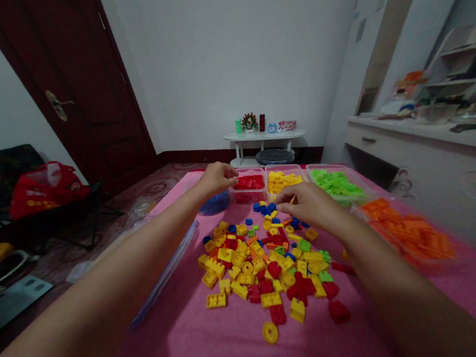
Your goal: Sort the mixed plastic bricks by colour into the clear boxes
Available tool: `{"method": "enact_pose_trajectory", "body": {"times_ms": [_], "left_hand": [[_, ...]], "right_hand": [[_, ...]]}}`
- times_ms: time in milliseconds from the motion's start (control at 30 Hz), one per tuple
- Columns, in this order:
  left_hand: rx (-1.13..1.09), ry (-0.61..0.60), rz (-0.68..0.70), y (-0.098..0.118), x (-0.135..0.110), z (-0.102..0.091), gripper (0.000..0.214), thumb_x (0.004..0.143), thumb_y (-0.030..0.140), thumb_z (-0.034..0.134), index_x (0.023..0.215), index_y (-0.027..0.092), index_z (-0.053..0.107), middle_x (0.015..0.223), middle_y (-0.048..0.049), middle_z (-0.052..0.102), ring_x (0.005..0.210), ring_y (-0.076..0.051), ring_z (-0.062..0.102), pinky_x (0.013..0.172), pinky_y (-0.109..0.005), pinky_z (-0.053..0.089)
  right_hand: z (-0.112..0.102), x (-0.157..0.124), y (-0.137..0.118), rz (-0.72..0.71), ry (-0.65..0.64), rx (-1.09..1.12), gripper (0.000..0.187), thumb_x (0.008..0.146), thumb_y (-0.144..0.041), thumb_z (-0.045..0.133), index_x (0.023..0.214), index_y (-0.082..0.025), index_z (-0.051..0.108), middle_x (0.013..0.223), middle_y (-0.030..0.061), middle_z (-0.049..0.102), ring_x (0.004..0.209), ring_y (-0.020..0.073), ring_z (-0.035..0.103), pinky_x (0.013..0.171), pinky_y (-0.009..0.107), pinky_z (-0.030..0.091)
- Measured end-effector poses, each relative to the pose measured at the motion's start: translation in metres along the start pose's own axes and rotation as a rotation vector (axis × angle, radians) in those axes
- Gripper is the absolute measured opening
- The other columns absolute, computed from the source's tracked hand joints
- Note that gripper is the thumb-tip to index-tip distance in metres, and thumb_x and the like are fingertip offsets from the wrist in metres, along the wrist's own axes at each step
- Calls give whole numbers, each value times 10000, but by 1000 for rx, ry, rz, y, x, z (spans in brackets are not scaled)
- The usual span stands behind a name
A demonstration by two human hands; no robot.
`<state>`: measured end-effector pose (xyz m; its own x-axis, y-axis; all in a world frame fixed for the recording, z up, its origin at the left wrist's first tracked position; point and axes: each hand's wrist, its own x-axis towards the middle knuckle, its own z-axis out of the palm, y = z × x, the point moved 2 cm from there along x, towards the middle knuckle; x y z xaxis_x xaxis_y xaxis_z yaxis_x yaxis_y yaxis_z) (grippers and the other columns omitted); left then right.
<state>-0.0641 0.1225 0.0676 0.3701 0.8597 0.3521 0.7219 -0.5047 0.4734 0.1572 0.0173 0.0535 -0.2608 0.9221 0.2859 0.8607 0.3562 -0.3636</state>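
Observation:
A heap of loose plastic building blocks (269,269), mostly yellow and red with some blue, green and orange, lies on a pink cloth (210,350). My left hand (218,176) reaches far out with its fingers curled, over the near left edge of the clear box of red blocks (249,186). What the fingers hold, if anything, is hidden. My right hand (308,203) hovers over the far end of the heap, fingertips pinched together near blue and yellow pieces; I cannot make out what they hold.
Behind the heap stand clear boxes of yellow blocks (282,180), green blocks (338,185) and orange blocks (407,231), and a blue pile (214,203) at the left. A transparent lid (167,272) lies at the cloth's left edge. A white counter (432,161) runs along the right.

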Motion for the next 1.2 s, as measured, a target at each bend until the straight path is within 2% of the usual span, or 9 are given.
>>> {"method": "enact_pose_trajectory", "body": {"times_ms": [133, 267, 367, 467, 600, 800, 967, 1133, 1200], "left_hand": [[70, -311, 93, 26, -38, 24, 217, 606, 241, 714, 815, 193, 740, 699, -16, 679, 611, -123, 565, 567, -198, 362], [253, -426, 52, 33, -65, 39, 284, 511, 225, 765, 794, 236, 748, 721, -27, 682, 627, -153, 564, 533, -212, 324], [299, -407, 79, 35, -67, 48, 173, 619, 212, 674, 775, 215, 749, 740, -50, 693, 618, -159, 565, 514, -221, 308], [181, -355, 118, 40, -59, 59, 190, 678, 244, 621, 812, 189, 744, 737, -53, 696, 599, -147, 568, 513, -213, 329], [45, -236, 99, 45, -48, 83, 271, 693, 204, 588, 925, 183, 726, 826, -59, 713, 691, -163, 612, 579, -213, 394], [158, -214, 20, 47, -54, 108, 364, 701, 163, 563, 1019, 266, 707, 1005, -43, 708, 878, -206, 642, 690, -246, 456], [209, -212, 28, 52, -64, 104, 377, 732, 225, 591, 1093, 290, 675, 1076, -22, 692, 945, -212, 632, 760, -265, 471], [225, -196, 51, 54, -68, 101, 338, 740, 221, 581, 1051, 293, 691, 1025, -17, 711, 926, -219, 643, 746, -277, 469], [230, -174, 92, 54, -70, 101, 332, 739, 199, 565, 1026, 299, 697, 1017, -11, 713, 935, -217, 642, 746, -273, 463]], "right_hand": [[12, -4, -4, -22, -176, -55, 172, 702, -203, 627, 842, -233, 722, 832, 20, 698, 717, 152, 604, 582, 219, 397], [17, -10, -8, -12, -315, -145, 237, 638, -191, 673, 864, -245, 723, 804, 12, 691, 693, 151, 598, 558, 221, 374], [14, -12, -6, 64, -371, -190, 155, 621, -145, 661, 747, -222, 710, 733, 10, 681, 648, 144, 597, 516, 213, 354], [8, -17, 2, 177, -439, -150, 62, 622, -119, 649, 627, -181, 655, 608, 14, 652, 557, 135, 586, 481, 206, 354], [1, -23, 19, 356, -552, -8, 61, 669, -133, 626, 717, -170, 630, 536, 8, 631, 469, 130, 569, 448, 205, 371], [10, -16, 40, 362, -438, -295, 258, 587, -156, 705, 840, -194, 674, 724, 21, 676, 611, 151, 609, 484, 210, 359], [23, -15, 44, 361, -394, -360, 231, 604, -111, 650, 823, -179, 677, 829, 56, 677, 719, 173, 607, 523, 222, 352], [21, -14, 50, 361, -391, -322, 136, 592, -153, 667, 725, -184, 679, 732, 41, 666, 639, 162, 593, 510, 225, 353], [19, -9, 52, 342, -315, -283, 115, 637, -193, 650, 748, -186, 677, 718, 33, 660, 644, 153, 594, 528, 222, 370]]}}
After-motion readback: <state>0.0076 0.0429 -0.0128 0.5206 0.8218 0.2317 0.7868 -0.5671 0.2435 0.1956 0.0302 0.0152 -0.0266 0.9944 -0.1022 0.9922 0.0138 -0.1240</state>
